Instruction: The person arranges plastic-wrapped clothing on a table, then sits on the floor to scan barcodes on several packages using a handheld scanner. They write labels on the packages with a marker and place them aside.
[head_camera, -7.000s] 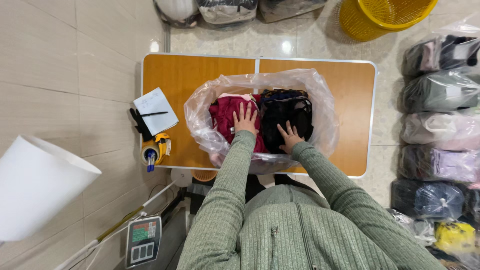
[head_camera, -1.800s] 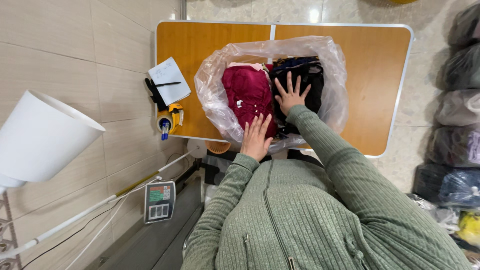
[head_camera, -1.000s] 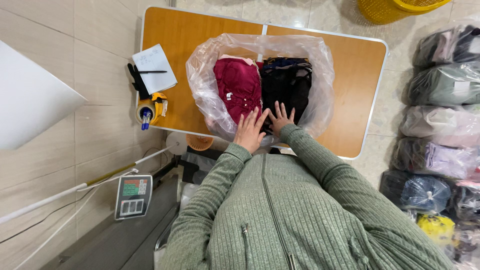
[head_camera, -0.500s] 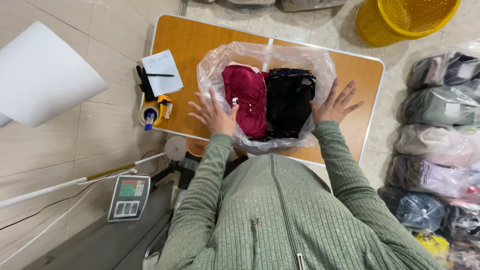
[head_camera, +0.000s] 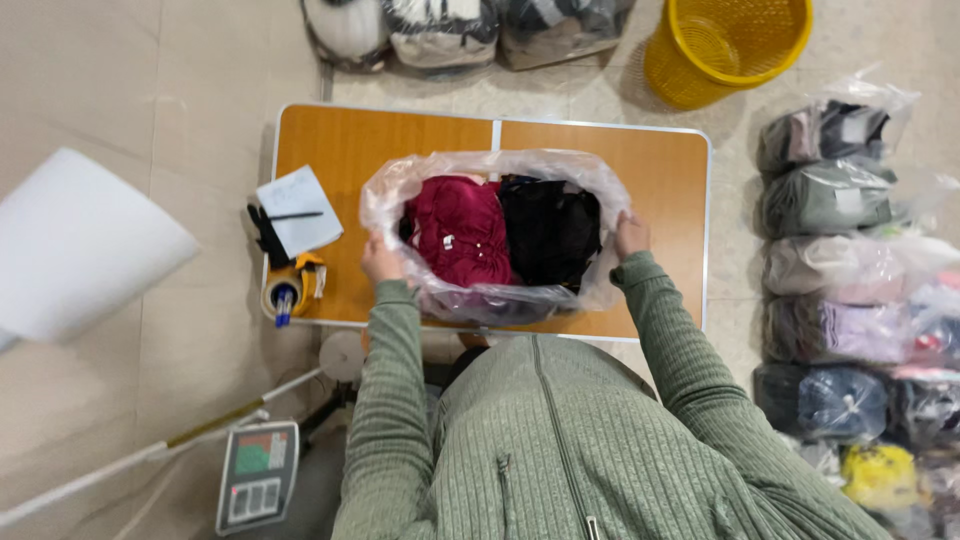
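I have my two arms stretched forward, one on each side of the clear plastic bag (head_camera: 497, 165). My left hand (head_camera: 380, 262) is at the left wall of the bag with the fingers curled around the plastic, so it holds the bag's edge. My right hand (head_camera: 630, 236) is at the right wall and also grips the plastic; its fingers go partly behind the film, so I cannot see how tightly they are folded. Both sleeves are grey-green ribbed knit.

The bag stands in the middle of the small wooden folding table (head_camera: 340, 150). Inside it, a dark red garment (head_camera: 458, 230) lies on the left and a black garment (head_camera: 548, 228) on the right, touching each other.

On the left part of the table I see a sheet of paper (head_camera: 298, 210) with a pen on it, some black thing just beside it, and a yellow tape dispenser (head_camera: 290, 290) near the table edge. A yellow basket (head_camera: 725, 45) stands on the floor beyond the table. Many packed bags of clothes (head_camera: 830, 200) lie at the right, well apart from my hands. A small scale with a display (head_camera: 257, 477) is on the floor at lower left, and a white lamp shade (head_camera: 85, 245) covers part of the left side.

My own body hides the near edge of the table and the floor under it. The bags at the top are cut off.
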